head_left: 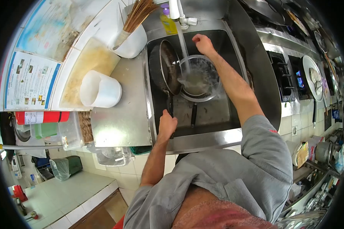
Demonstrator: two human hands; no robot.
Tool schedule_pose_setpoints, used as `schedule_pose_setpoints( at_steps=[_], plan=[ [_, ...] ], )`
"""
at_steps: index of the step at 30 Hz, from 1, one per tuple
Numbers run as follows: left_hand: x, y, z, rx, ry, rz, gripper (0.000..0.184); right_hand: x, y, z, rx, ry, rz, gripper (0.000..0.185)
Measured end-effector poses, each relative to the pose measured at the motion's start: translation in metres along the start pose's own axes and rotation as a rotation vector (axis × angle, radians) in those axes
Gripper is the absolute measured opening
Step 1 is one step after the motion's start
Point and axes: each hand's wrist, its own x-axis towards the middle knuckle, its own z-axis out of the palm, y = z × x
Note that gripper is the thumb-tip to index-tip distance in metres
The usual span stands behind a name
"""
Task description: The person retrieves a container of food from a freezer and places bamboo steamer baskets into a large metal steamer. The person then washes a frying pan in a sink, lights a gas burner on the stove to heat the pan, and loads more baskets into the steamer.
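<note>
My left hand (167, 124) is closed around the black handle of a dark frying pan (171, 66). The pan stands tilted on its side at the left of the sink (214, 122). My right hand (203, 44) hovers over the far part of the sink, fingers curled, with nothing visible in them. Just below it, water from the white tap (174, 9) runs into a round, clear-rimmed vessel (212, 78) with splashing, cloudy water. From under that vessel a second black handle (194, 114) points toward me; what it belongs to is mostly hidden.
A yellow soap bottle (168, 21) stands behind the sink. On the left are a white tub (101, 89) and a white container (135, 42) with a stick brush (137, 17). To the right, beyond the metal rim, are stove burners (283, 76) and a light pan (312, 78).
</note>
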Motion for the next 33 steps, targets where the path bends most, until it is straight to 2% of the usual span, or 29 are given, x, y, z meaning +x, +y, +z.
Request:
schedule_pose_setpoints(
  at_steps=[1,2,4,7,9,11,12,15,16,20,22,26,30,33],
  plan=[
    [-0.004,-0.007,0.002,0.05,0.063,0.038,0.047,-0.006,0.008,-0.003,-0.018,0.043,0.0,0.022],
    [-0.012,0.004,-0.004,0.056,0.058,0.041,0.047,-0.014,0.015,-0.007,-0.037,0.085,0.002,0.022],
    [-0.032,0.036,-0.023,-0.11,0.008,-0.117,0.048,-0.037,0.023,-0.02,0.03,0.082,0.053,0.021],
    [-0.035,0.039,-0.022,-0.216,-0.003,-0.12,0.047,-0.078,0.044,-0.03,0.011,0.234,0.038,0.02],
    [-0.029,0.034,-0.018,-0.288,-0.021,-0.105,0.046,-0.112,0.05,-0.041,0.178,0.167,0.196,0.018],
    [-0.017,0.025,-0.006,-0.659,-0.198,-0.04,0.033,-0.147,0.054,-0.047,0.384,0.13,0.259,0.016],
    [-0.014,0.026,0.0,-0.654,-0.206,-0.031,0.033,-0.165,0.057,-0.048,0.416,0.124,0.241,0.016],
    [-0.005,0.035,0.017,-0.74,-0.411,-0.039,0.015,-0.222,0.052,-0.059,0.445,0.08,0.243,0.017],
    [0.001,0.035,0.024,-0.729,-0.432,-0.025,0.015,-0.24,0.048,-0.063,0.446,0.023,0.263,0.018],
    [0.022,0.034,0.059,-0.741,-0.575,0.02,0.013,-0.304,0.029,-0.088,0.294,0.024,0.307,0.019],
    [0.028,0.026,0.079,-0.841,-0.653,0.024,0.013,-0.333,0.011,-0.103,0.241,0.059,0.224,0.02],
    [0.035,0.013,0.102,-0.778,-0.736,-0.059,0.018,-0.395,-0.022,-0.13,0.215,0.149,0.254,0.016],
    [0.062,-0.008,0.132,-0.644,-0.723,-0.36,0.029,-0.454,-0.033,-0.148,0.202,0.192,0.334,0.016],
    [0.067,-0.009,0.135,-0.559,-0.798,-0.312,0.032,-0.504,-0.024,-0.164,0.208,0.241,0.414,0.015]
  ],
)
